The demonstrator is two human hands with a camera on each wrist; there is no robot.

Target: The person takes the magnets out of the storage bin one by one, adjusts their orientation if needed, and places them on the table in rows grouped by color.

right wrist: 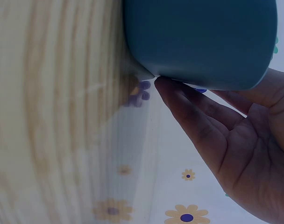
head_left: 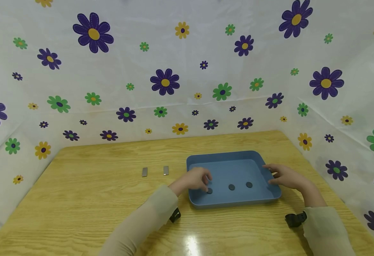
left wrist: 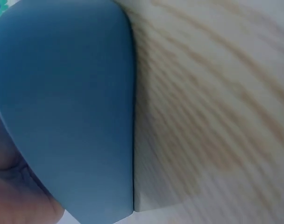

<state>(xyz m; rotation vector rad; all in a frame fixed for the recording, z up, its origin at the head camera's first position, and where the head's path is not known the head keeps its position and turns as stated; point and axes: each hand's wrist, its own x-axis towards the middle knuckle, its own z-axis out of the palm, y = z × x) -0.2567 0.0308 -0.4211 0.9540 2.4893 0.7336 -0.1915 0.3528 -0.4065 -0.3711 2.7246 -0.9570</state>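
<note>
Inside the blue tray (head_left: pixel 238 204), my left hand (head_left: pixel 195 179) reaches over the left end, fingers bent downward with a gap between them and the thumb. Its thumb tip is right by a dark disc (head_left: pixel 209 191); whether they touch I cannot tell. Two more dark discs, one mid-tray (head_left: pixel 232 187) and one farther right (head_left: pixel 249 185), lie flat on the tray floor. At the right end, my right hand (head_left: pixel 287 176) grips the tray wall. In the right wrist view, fingers of the right hand (right wrist: pixel 226 135) meet the lower edge of the tray (right wrist: pixel 202 42).
Left of the tray, two small grey rectangular pieces, one nearer the tray (head_left: pixel 166 170) and one farther left (head_left: pixel 145 172), lie on the wooden table (head_left: pixel 87 188). A flower-patterned white cloth (head_left: pixel 119 64) stands around the table's back and sides.
</note>
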